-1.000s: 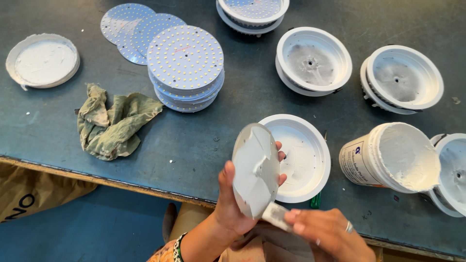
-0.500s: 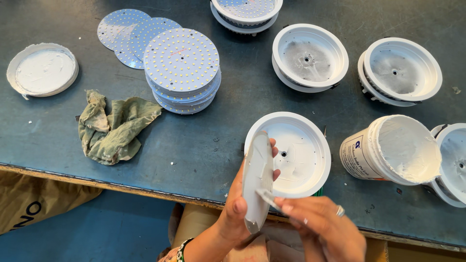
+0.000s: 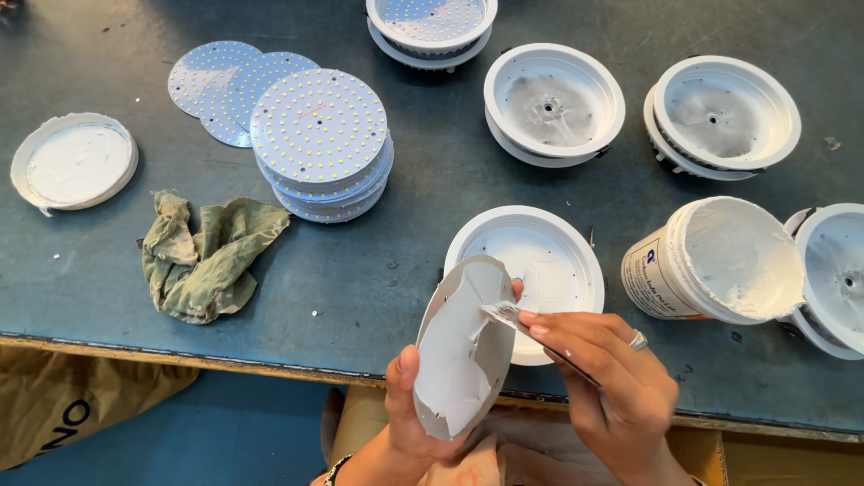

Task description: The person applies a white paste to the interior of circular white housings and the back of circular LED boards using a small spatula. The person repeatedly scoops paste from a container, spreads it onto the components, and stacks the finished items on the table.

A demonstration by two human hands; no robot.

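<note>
My left hand [image 3: 409, 414] holds a round disc [image 3: 461, 346] upright near the table's front edge, its back coated with white paste. My right hand [image 3: 607, 387] grips a thin flat spatula [image 3: 504, 314] whose paste-covered tip rests on the disc's coated face. Just behind the disc lies a white round lamp housing [image 3: 558, 261] on the table. To its right, an open white tub of paste [image 3: 720, 261] lies tilted toward me.
A stack of round LED boards [image 3: 319, 144] sits at centre left, with loose boards [image 3: 216, 85] behind it. A crumpled green rag [image 3: 202, 256] and a paste-smeared lid [image 3: 72, 162] lie left. More white housings [image 3: 553, 103] [image 3: 724, 112] [image 3: 832, 274] [image 3: 432, 22] stand at back and right.
The disc has turned in my left hand so its pasted face shows more. My right hand has risen and brought the spatula tip onto that face.
</note>
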